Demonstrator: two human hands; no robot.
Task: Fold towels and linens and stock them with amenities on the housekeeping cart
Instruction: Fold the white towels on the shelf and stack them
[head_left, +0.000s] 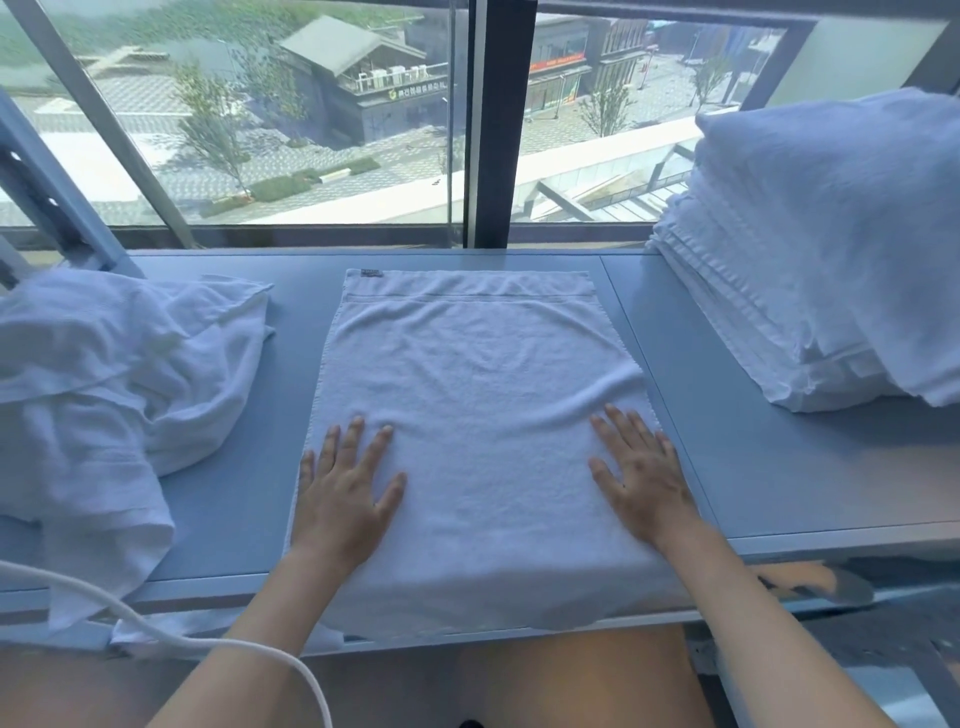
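White terry towel (483, 415) spread flat on the pale blue bench (727, 441), centred before the window, near edge draped over the bench's front lip, small grey label at the far left corner. Left hand (343, 493) laid palm down on the towel's near left part, fingers straight and spread, grip open, nothing held. Right hand (644, 467) laid palm down on the towel's near right part, close to its right edge, fingers likewise straight, grip open. Slight ripple in the cloth just beyond the right fingertips. Rumpled heap of white unfolded linen (104, 395) to the left on the bench, apart from the towel, one end hanging over the front edge. Tall stack of folded white towels (810, 291) to the right, well apart from the flat one. White cable (208, 642) curving across the lower left corner, over the left forearm.
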